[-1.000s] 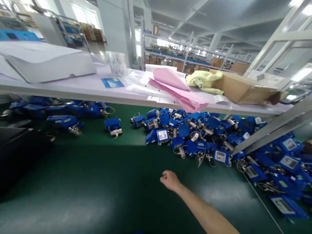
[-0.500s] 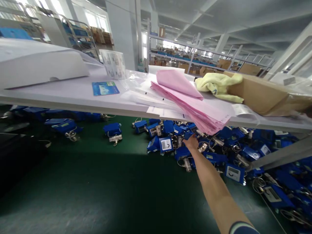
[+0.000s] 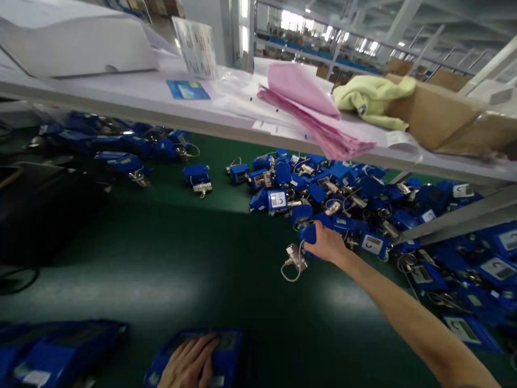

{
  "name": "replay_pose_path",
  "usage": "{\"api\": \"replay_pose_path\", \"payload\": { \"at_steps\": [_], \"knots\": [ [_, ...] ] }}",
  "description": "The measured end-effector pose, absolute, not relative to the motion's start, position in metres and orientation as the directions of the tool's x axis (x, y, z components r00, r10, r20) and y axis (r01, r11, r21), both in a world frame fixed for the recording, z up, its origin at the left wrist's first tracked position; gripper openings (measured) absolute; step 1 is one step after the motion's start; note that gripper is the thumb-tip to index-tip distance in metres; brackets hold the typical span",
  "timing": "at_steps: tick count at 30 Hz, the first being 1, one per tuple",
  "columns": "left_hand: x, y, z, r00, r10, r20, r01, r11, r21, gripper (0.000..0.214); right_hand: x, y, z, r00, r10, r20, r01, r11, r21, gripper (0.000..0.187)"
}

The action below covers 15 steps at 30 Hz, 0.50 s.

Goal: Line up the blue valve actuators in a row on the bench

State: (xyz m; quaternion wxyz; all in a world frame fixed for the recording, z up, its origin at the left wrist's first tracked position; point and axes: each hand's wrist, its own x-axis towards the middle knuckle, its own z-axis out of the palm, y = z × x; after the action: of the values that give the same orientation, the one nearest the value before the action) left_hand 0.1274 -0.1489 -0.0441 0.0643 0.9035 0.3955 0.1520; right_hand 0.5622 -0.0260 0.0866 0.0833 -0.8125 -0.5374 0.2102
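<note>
Device, boxy blue plastic with silvery metal fitting, is gripped in right hand by its blue end, presumably for purchase, over green tabletop; left hand, grip unclear, atop another blue device.

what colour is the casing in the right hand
The casing is blue, seen best in the head view.

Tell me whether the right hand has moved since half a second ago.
Yes: the right hand has drawn back, farther from the white shelf, and holds a blue device.
</note>
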Motion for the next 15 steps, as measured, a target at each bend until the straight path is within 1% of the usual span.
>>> {"api": "replay_pose_path", "payload": {
  "at_steps": [2,3,5,8,10,12,15],
  "knots": [
    [0.129,-0.149,-0.039,0.643,0.744,0.182,0.694,-0.666,0.274,0.033,0.538,-0.041,0.068,0.336,0.806,-0.487,0.766,-0.535,-0.357,0.06],
    [0.13,-0.148,-0.037,0.634,0.756,0.163,0.701,-0.651,0.291,0.033,0.525,-0.047,0.057,0.328,0.754,-0.568,0.736,-0.581,-0.346,0.051],
    [0.134,-0.149,-0.034,0.623,0.77,0.133,0.711,-0.629,0.314,0.032,0.502,-0.057,0.034,0.323,0.668,-0.671,0.694,-0.649,-0.312,0.034],
    [0.139,-0.151,-0.031,0.606,0.787,0.113,0.728,-0.607,0.317,0.032,0.476,-0.065,0.007,0.325,0.506,-0.799,0.663,-0.725,-0.19,0.016],
    [0.142,-0.152,-0.03,0.598,0.793,0.117,0.73,-0.599,0.329,0.032,0.463,-0.069,-0.003,0.322,0.404,-0.856,0.678,-0.73,-0.089,0.015],
    [0.145,-0.153,-0.029,0.585,0.801,0.127,0.72,-0.585,0.374,0.03,0.448,-0.075,-0.009,0.299,0.328,-0.896,0.72,-0.694,-0.014,0.02],
    [0.146,-0.152,-0.028,0.558,0.82,0.124,0.712,-0.55,0.436,0.029,0.415,-0.085,-0.016,0.214,0.24,-0.947,0.813,-0.581,0.037,0.025]
  ]
}}
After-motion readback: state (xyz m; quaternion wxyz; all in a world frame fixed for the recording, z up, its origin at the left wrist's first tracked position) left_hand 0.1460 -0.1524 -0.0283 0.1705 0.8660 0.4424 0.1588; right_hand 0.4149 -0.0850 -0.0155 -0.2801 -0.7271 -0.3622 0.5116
